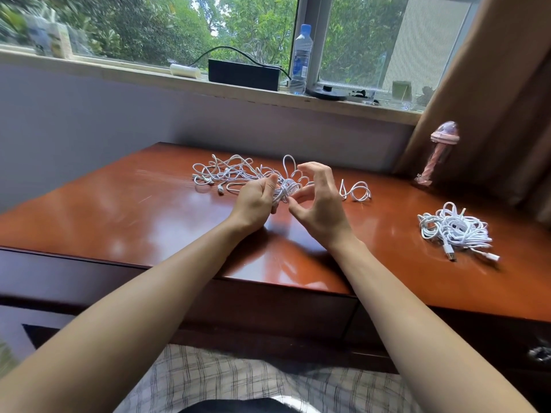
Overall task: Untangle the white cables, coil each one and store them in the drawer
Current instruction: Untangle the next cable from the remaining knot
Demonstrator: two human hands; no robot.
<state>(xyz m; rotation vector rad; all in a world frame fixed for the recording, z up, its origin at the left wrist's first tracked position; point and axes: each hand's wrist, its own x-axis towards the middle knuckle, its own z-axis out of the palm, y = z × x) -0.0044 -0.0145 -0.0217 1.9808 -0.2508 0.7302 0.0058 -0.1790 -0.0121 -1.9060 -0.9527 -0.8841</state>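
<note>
Red-brown polished wood forms the one desk top [134,210] before you, under one window [149,28] full of green trees, with one brown curtain [492,99] at right. Your two hands meet above the wood. Your left hand [255,202] clutches a wad of the white cable tangle [226,172], whose loops trail across the desk. Your right hand [322,207] arches beside the wad; whether it pinches a strand cannot be told. One coiled bundle [454,231] lies well apart at right. One water bottle [300,59] stands on the sill [119,70].
</note>
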